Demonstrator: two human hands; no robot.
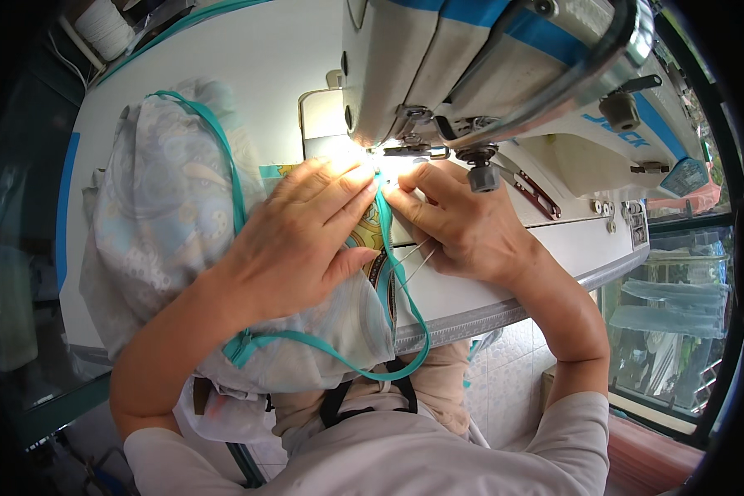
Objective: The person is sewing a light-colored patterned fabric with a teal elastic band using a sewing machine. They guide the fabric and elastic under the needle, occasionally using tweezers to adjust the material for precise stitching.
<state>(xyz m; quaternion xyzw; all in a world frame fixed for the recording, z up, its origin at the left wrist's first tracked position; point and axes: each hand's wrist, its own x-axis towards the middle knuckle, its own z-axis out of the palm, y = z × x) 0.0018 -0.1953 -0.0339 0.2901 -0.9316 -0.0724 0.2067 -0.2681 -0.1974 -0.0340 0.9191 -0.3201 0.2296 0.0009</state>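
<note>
A sewing machine (pixel 438 66) stands over the white table, its lamp glaring at the needle, where details wash out. Below it lies pale, sheer patterned fabric (pixel 165 198) with a colourful printed border (pixel 364 225), edged by teal binding tape (pixel 386 227). My left hand (pixel 314 215) rests on the fabric just left of the needle, fingers laid out close together and thumb apart. To the right of the tape, my right hand (pixel 463 219) pinches its edge between thumb and forefinger. From its curled fingers jut two thin metal prongs (pixel 420 258), perhaps tweezers.
Brown-handled scissors (pixel 537 194) lie right of the machine's needle area. Small bobbins (pixel 603 207) sit near the right table end. A white thread cone (pixel 103 29) stands at the far left. The loose tape (pixel 339 351) loops over the table's front edge (pixel 463 322).
</note>
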